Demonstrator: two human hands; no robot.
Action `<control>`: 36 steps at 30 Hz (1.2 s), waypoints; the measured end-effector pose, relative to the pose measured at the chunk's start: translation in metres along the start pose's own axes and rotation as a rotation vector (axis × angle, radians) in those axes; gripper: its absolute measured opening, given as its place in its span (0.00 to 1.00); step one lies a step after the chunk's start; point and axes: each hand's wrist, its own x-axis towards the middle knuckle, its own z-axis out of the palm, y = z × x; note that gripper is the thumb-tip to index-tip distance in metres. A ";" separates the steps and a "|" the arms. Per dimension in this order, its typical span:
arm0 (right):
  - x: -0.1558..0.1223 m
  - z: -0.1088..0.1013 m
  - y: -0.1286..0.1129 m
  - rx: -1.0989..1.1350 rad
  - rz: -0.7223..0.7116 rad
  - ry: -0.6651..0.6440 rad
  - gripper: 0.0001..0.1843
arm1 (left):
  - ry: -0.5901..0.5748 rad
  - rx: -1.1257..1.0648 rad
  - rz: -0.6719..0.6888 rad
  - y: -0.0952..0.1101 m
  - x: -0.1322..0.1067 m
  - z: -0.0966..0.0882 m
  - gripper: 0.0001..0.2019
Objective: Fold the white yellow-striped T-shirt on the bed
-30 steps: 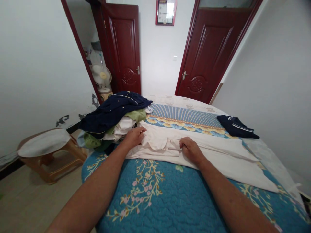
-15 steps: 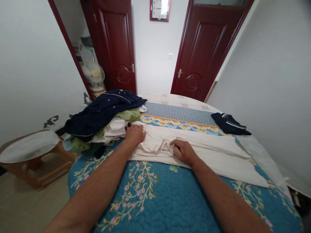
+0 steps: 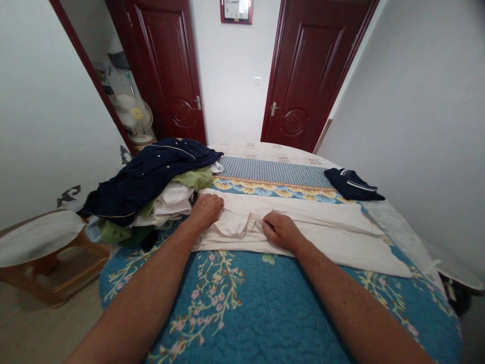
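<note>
Progress, viewed from my remote seat: early stage, I'd say. White trousers (image 3: 329, 240) lie lengthwise across the blue quilt (image 3: 265, 313) in front of me, wide end on the L, 2 legs running out to the R & fanned slightly apart at the hems. My L hand (image 3: 207, 209) is down on the wide end, just beside the clothes heap (image 3: 176, 199); fingers bent over the cloth, but I can't tell if they pinch it or only press. My R hand (image 3: 283, 230) rests nearer the middle, clenched on a ridge of the fabric by the look of it. Betw. the 2 hands the mat'l is bunched & creased, so that stretch isn't flat yet; the legs lie flatter, w/ a few long wrinkles. Done, AFAICT: 1 navy garment w/ white stripes (image 3: 352, 184), compact & apparently folded near the far R edge, well apart from the rest. Left: this white pc., not yet smooth or compact, plus the heap on my L, loose & jumbled, w/ a dark-blue garment (image 3: 151, 169) on top, green cloth (image 3: 191, 178) & whites under it. Can't count the pcs. inside, so no exact no. remaining.
</note>
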 end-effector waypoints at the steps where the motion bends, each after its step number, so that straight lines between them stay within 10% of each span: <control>1: -0.001 -0.001 0.000 0.014 -0.007 0.013 0.09 | 0.015 0.015 -0.005 0.000 -0.001 -0.002 0.13; 9: -0.002 -0.005 -0.004 0.049 -0.088 -0.045 0.08 | 0.063 -0.129 0.085 0.005 -0.001 -0.017 0.11; 18: -0.001 -0.003 0.014 0.306 0.095 0.233 0.08 | -0.522 -0.561 0.078 0.026 -0.024 -0.076 0.28; 26: 0.001 -0.004 -0.001 0.746 0.226 0.100 0.11 | -0.293 -0.677 0.036 0.023 -0.030 -0.046 0.14; 30: 0.004 -0.001 -0.008 0.616 0.139 0.140 0.09 | -0.083 -0.797 -0.137 0.013 -0.022 -0.035 0.15; 36: 0.000 -0.005 0.026 0.059 0.228 0.255 0.26 | -0.180 -0.856 -0.113 0.011 -0.023 -0.034 0.14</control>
